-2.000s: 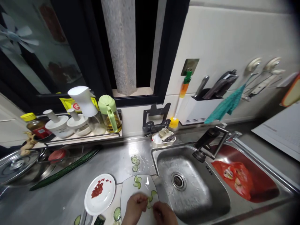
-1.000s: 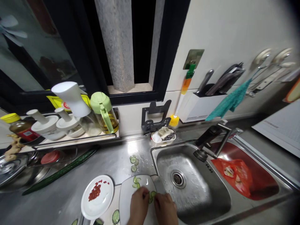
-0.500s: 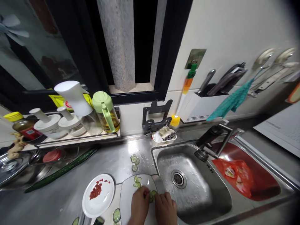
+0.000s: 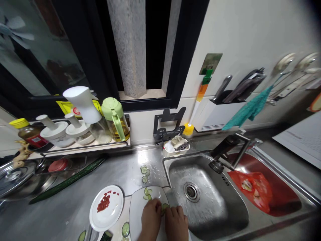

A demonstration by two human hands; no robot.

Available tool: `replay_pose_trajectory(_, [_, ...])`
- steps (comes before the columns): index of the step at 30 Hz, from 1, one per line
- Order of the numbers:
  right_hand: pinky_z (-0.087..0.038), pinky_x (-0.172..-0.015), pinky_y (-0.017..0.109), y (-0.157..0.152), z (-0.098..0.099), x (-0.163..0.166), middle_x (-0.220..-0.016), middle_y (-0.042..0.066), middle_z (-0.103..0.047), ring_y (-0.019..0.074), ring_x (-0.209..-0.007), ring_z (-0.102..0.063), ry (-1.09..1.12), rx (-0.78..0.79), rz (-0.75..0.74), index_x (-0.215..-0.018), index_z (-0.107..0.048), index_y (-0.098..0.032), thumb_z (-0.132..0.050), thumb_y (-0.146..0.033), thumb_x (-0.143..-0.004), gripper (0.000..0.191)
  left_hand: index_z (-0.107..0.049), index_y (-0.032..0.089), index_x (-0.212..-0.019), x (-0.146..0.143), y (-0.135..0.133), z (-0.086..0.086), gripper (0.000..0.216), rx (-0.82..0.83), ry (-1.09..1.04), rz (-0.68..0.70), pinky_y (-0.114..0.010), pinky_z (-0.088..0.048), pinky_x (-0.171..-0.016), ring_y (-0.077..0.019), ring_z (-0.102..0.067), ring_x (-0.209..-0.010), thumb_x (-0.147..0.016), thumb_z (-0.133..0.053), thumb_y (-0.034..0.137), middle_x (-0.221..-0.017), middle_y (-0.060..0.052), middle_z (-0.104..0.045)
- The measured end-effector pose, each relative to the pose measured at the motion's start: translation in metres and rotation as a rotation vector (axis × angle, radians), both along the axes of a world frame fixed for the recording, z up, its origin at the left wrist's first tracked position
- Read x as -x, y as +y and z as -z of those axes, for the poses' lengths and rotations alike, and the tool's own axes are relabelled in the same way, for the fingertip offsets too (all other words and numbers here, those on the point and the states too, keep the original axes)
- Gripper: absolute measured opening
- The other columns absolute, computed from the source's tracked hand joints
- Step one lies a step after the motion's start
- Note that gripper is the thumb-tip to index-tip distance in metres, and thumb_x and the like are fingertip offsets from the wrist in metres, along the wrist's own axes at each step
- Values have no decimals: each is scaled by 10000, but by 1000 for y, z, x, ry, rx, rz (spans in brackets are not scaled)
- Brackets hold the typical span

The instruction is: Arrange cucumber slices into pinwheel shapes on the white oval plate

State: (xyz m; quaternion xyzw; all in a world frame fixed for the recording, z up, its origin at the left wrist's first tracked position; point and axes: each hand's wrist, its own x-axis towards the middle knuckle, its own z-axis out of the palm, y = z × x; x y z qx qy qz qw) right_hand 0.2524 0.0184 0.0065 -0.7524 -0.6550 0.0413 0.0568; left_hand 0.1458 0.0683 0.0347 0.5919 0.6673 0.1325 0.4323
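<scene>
My left hand (image 4: 151, 216) and my right hand (image 4: 176, 221) work close together over a white square plate (image 4: 136, 211). Cucumber slices (image 4: 164, 207) lie between my fingertips at the plate's right side, and both hands are closed in a pinch at them. Other cut cucumber slices (image 4: 147, 193) rest near the plate's far edge. Left of it, a round white plate (image 4: 115, 209) holds small red pieces (image 4: 103, 203). A cucumber slice (image 4: 125, 229) and a dark green cucumber stub (image 4: 107, 236) lie between the two plates at the bottom.
Loose cucumber slices (image 4: 144, 170) lie on the steel counter beyond the plate. A metal sink (image 4: 208, 214) with a black faucet (image 4: 224, 150) is at the right, a red bag (image 4: 260, 190) in its far basin. A whole cucumber (image 4: 67, 182) and a condiment rack (image 4: 85, 147) stand left.
The view has shifted slightly. Both hands stay at the cucumber slices on the plate, my right hand drawn a touch nearer to the left.
</scene>
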Motion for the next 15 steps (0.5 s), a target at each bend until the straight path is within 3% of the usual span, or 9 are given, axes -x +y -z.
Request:
replay_pose_trajectory(9, [-379,-656,372,-2,0,0,-830,31,-666,273,-913,-566,-1,9,9,-839,-667,-229,-583,-121,-835,136,-616,215,-878,-2,-1,4,156,12,10,-31,-207,-370,-737,-126,-603,-819,-821,-478,171,-859,-3,-684])
replay_pose_trajectory(15, [-345,-645,359,-5,-1,-5,-797,20,-671,262,-899,-567,85,3,13,-805,-654,-239,-529,-136,-870,174,-570,205,-743,-1,-2,4,135,6,-43,-55,-216,-373,-680,-125,-587,-721,-821,-463,179,-738,0,-657])
